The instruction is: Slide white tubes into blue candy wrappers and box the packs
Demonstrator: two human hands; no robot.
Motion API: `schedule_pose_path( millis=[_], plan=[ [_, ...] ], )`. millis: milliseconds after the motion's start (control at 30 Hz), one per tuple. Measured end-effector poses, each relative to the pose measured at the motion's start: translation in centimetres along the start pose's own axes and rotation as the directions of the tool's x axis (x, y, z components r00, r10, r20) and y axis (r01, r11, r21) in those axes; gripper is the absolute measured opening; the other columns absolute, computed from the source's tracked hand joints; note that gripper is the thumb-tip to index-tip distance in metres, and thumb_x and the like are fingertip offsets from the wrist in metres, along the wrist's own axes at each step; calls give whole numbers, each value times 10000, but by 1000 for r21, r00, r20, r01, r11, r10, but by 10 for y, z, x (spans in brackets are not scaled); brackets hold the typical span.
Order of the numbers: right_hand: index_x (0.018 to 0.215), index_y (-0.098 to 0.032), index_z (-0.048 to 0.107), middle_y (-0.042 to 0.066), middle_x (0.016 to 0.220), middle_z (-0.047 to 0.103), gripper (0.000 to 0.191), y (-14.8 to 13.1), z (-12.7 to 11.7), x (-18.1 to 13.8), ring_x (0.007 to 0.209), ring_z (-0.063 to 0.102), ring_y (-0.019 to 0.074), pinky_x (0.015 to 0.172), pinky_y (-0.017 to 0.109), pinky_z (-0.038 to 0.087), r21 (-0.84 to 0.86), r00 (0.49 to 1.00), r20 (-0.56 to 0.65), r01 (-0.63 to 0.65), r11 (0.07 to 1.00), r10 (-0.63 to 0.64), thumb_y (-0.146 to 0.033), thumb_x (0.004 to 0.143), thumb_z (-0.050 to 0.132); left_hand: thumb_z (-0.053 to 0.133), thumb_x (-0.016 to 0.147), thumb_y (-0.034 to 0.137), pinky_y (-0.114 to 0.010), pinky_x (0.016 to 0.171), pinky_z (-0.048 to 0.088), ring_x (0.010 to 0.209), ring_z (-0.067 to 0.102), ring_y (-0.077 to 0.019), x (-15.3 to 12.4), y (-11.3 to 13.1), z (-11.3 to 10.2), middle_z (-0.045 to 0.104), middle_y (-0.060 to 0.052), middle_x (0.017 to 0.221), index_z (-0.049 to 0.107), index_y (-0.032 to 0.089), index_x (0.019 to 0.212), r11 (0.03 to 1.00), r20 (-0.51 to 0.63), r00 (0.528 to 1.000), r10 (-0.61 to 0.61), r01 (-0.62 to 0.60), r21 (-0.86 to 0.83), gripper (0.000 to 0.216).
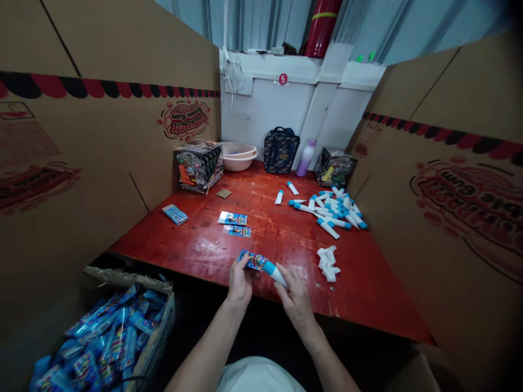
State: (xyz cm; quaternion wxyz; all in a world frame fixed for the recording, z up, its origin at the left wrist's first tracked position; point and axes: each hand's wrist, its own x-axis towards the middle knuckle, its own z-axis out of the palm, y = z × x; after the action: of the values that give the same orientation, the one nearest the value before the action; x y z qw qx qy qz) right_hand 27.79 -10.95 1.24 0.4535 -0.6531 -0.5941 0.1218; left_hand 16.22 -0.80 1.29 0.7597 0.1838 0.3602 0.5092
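My left hand (240, 280) pinches a printed blue plastic sleeve (254, 261) with colourful lettering, just over the table's front edge. In my right hand (295, 296) is a white tube (279, 276) with a light-blue cap. The cap end meets the sleeve's right end; whether it is inside, I cannot tell. Beyond my hands lie two flat printed sleeves (237, 231), one overlapping the other. A loose heap of white tubes (333, 207) with blue caps spreads over the right rear of the table, and two tubes (279, 196) lie apart from it.
The red table (196, 245) stands between tall cardboard walls. At lower left, a box (165, 313) holds many blue wrapped tubes. Crumpled white tissue (328, 263) and a blue packet (175, 214) lie on the table. Basins (239, 163), a bag (281, 152), a bottle (306, 158) and display boxes (199, 166) line the back.
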Motion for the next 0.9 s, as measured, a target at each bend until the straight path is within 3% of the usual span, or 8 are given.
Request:
schedule_pose_path(
  millis=[233,333,467,633,733,833,900],
  plan=[
    [1333,-290,498,95,1021,579,508,1,3,-1,936,556,264,834,415,476,-231,996,-15,82,970,-87,-147,847,455,756,617,359,-232,432,411,473,547,-114,-5,3,5,603,30,586,579,167,716,1000,-13,1000,14,-15,-19,279],
    [1342,-304,477,88,1038,580,532,-1,7,0,942,570,254,832,389,496,-202,998,-4,68,977,-71,-130,840,452,786,593,310,-210,480,432,519,564,-101,-7,5,10,617,35,601,596,165,702,994,-20,999,45,-47,-103,263],
    [1346,-318,459,64,1022,599,554,3,17,1,903,615,208,782,291,533,-126,997,-22,77,989,-80,-112,832,434,787,586,335,-260,614,508,635,638,-164,-10,-2,10,690,-42,672,665,131,722,993,28,999,-32,35,-110,274],
    [1322,-294,501,50,936,622,476,39,45,4,789,651,175,685,220,538,-119,976,-151,141,983,-158,-182,863,446,792,565,304,-314,762,530,847,672,-253,0,-17,6,728,-102,808,711,132,767,995,30,999,44,-41,-92,278],
    [1297,-291,535,56,894,636,402,61,62,6,692,658,173,615,214,541,-109,958,-240,135,985,-158,-319,920,399,766,583,219,-318,769,537,854,678,-268,10,-22,6,727,-112,788,714,126,754,994,-30,999,-37,33,-106,202],
    [1301,-307,538,61,874,649,419,70,72,9,665,668,191,566,230,545,-170,944,-281,131,977,-175,-408,932,365,714,658,178,-337,776,545,843,687,-266,17,-29,7,727,-119,803,708,122,817,974,-11,986,-165,161,-158,168],
    [1313,-321,527,64,876,656,427,70,74,12,708,680,210,573,245,553,-227,934,-304,122,966,-189,-424,932,362,691,704,198,-348,796,545,850,689,-267,19,-35,7,727,-117,812,696,126,821,969,-14,987,-163,157,-190,137]
  ],
)
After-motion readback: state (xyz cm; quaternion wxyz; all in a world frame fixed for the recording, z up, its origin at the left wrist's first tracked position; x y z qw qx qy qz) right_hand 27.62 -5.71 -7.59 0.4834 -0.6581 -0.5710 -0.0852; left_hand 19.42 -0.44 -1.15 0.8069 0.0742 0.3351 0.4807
